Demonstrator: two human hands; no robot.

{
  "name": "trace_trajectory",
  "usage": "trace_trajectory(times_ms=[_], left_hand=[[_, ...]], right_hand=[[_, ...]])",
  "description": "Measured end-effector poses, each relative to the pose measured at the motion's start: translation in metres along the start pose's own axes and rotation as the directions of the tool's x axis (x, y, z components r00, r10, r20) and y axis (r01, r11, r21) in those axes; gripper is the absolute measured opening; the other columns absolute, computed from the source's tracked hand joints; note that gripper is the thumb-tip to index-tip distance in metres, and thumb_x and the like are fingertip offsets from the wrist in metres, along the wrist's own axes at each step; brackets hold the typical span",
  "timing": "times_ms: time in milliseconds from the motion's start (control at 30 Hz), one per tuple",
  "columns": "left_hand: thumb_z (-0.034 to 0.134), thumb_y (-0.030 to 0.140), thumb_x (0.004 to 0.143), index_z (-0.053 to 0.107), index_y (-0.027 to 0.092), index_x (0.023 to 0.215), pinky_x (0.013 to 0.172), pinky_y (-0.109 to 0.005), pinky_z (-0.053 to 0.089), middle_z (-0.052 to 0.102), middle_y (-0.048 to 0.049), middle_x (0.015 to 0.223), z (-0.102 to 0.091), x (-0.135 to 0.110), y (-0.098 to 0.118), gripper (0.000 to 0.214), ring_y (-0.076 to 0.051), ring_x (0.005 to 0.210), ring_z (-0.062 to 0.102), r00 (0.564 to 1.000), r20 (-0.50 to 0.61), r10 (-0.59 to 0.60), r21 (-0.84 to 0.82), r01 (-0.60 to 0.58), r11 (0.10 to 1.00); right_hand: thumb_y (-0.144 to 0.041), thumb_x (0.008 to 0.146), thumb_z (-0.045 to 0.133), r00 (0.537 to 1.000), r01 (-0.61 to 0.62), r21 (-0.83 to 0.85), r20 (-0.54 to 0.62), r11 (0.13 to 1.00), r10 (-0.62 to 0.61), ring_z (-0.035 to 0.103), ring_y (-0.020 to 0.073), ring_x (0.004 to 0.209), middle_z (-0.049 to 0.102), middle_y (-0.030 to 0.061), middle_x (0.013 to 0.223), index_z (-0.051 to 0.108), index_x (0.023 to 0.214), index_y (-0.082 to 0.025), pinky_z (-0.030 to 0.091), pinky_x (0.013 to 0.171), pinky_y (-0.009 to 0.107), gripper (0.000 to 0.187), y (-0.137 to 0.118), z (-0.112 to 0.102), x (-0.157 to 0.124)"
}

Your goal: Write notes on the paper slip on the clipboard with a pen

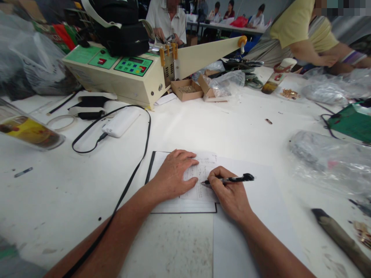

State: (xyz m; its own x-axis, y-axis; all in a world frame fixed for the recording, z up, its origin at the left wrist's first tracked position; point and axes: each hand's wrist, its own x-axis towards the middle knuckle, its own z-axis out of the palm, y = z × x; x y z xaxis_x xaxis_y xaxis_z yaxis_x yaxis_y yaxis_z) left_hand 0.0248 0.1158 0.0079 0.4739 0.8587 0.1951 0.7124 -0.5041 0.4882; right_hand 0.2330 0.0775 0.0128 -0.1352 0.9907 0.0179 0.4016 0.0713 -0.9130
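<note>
My right hand (228,189) is closed round a black pen (236,178), its tip down at a small sheet covered in handwriting (204,166). Flat across the left part of that sheet lies my left hand (176,173), fingers stretched out and thumb apart, with nothing in its grip. Beneath the sheet is a white notebook with a dark edge (182,207). Part of the handwriting is covered by my hands. A large blank white sheet (261,193) extends under my right hand and forearm.
A cream machine with green panels (116,81) carries a black bag (124,34). A white power bank (121,122) trails a black cable past my left arm. Left lies a tilted bottle (31,131); right, plastic bags (327,158) and a hammer-like tool (342,235). People sit beyond.
</note>
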Motion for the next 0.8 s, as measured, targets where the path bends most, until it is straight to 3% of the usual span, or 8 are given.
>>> trace_trajectory(times_ms=[800], left_hand=[[0.080,0.028,0.078,0.070,0.024,0.121,0.117,-0.055,0.040,0.064,-0.0074,0.138,-0.0003,0.0002,0.0010,0.044,-0.032,0.129,0.052,1.000,0.001,-0.005,-0.006,0.005,1.000]], right_hand=[[-0.026,0.092,0.053,1.000,0.003,0.008,-0.007,1.000,-0.003,0.047,0.0152,0.063,0.051,-0.0039,0.066,0.056,0.073,-0.022,0.035,0.059,0.028,0.019,0.0012,0.0008,-0.0008]])
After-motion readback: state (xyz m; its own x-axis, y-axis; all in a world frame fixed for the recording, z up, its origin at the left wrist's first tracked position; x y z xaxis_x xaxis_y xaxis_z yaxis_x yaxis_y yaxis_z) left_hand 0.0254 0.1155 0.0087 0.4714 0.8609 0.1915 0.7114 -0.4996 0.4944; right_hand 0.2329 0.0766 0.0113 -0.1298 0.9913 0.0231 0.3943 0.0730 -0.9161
